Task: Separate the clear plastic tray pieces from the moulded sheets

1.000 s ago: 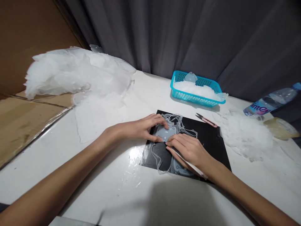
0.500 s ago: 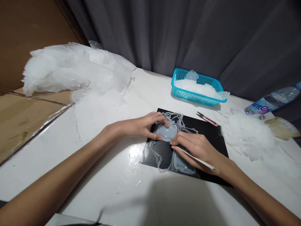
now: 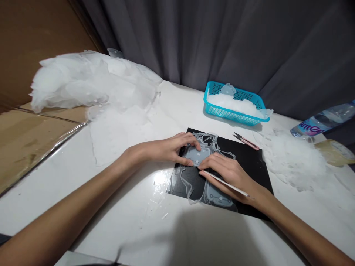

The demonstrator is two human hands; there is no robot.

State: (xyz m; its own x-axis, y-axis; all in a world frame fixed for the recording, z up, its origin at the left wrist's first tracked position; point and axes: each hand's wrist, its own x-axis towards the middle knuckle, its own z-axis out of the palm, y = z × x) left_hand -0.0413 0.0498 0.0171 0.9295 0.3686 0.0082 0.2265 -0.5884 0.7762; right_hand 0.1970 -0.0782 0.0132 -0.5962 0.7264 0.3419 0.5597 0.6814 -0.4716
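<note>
My left hand (image 3: 184, 147) spreads thumb and fingers over a translucent silicone-like piece (image 3: 203, 153), their tips pressing on its surface. The piece has small holes and a rounded outline, and lies on a black mat (image 3: 249, 162). My right hand (image 3: 226, 171) is closed around a thin white stick-like tool (image 3: 224, 182), slanting from the fingertips back toward the wrist. Its tip is hidden by the fingers at the piece's lower edge. Thin clear trimmings (image 3: 188, 186) curl around the piece. A second translucent piece (image 3: 219, 197) lies partly under my right hand.
Pink-handled thread snips (image 3: 249, 143) lie at the mat's far edge. Beyond stands a blue basket (image 3: 235, 116) of translucent pieces. A large pile of pieces (image 3: 91, 81) sits left. Clear scraps (image 3: 296, 159), a water bottle (image 3: 313, 125) and a tape roll (image 3: 337, 151) are right.
My right hand has shifted slightly left along the piece's lower edge with the white tool. My left hand keeps its place on the piece. The whole view has moved slightly.
</note>
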